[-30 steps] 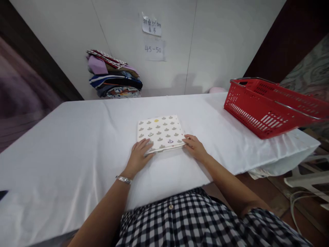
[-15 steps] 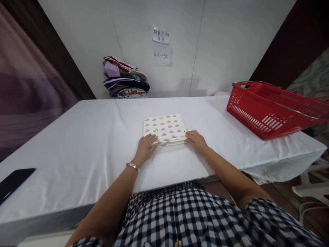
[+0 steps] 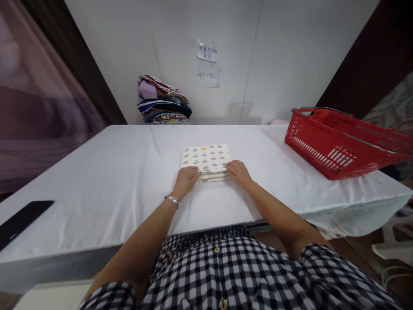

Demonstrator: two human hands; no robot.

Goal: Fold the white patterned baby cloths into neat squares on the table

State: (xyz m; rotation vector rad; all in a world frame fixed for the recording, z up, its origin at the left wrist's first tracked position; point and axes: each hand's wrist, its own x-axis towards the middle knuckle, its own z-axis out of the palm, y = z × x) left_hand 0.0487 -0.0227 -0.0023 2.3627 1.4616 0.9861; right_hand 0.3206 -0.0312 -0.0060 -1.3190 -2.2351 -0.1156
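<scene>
A folded white cloth (image 3: 206,157) with rows of small grey motifs and one yellow one lies in the middle of the table. My left hand (image 3: 186,178), with a silver bracelet at the wrist, is closed on its near left corner. At the near right corner my right hand (image 3: 238,172) grips the cloth in the same way, fingers on top. Between the hands the upper layer's front edge is raised a little, and several layers show below it. Both thumbs are partly hidden.
A white-covered table (image 3: 122,172) stands against the wall. A red basket (image 3: 335,146) sits at its right end. At the back left is a pile of folded fabrics (image 3: 164,103). A black phone-like slab (image 3: 24,221) lies at the left. Paper notes (image 3: 207,64) hang on the wall.
Both hands have closed in on the cloth's near corners, the right one moving slightly left. The upper layer's front edge has come up and back, showing more layers. The view has shifted slightly.
</scene>
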